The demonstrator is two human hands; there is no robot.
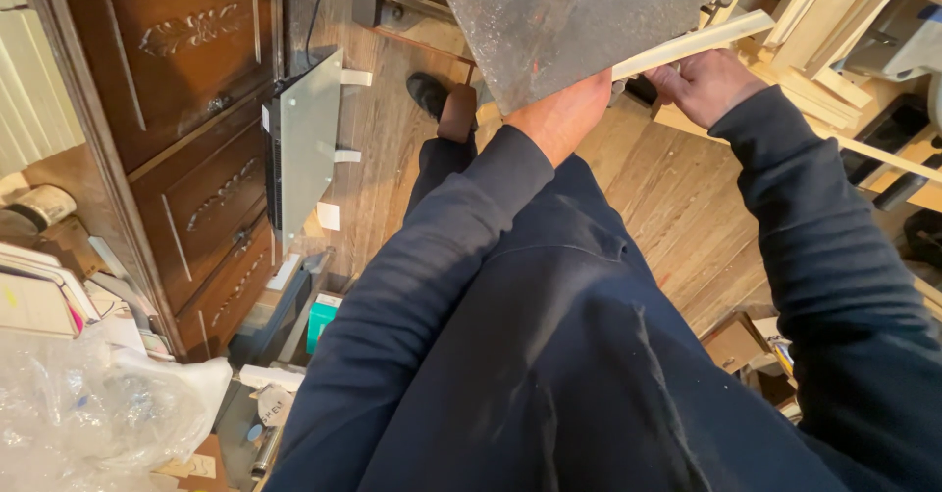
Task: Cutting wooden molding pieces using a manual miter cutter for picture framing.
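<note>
A pale wooden strip (692, 45) lies across the lower edge of a grey metal machine plate (579, 16) at the top middle. My right hand (705, 84) grips the strip from below, just right of the plate. My left hand (561, 116) reaches up under the plate; its fingers are hidden behind the metal, so what it holds is not visible. Both arms wear dark blue sleeves. My dark trousers and one black shoe (428, 93) show below on the wooden floor (677, 207).
A dark carved wooden cabinet (186, 139) stands at left with a flat grey panel (306, 144) leaning on it. Clear plastic wrap (88, 414) and clutter fill the lower left. Stacked pale wood strips (819, 90) lie at the upper right.
</note>
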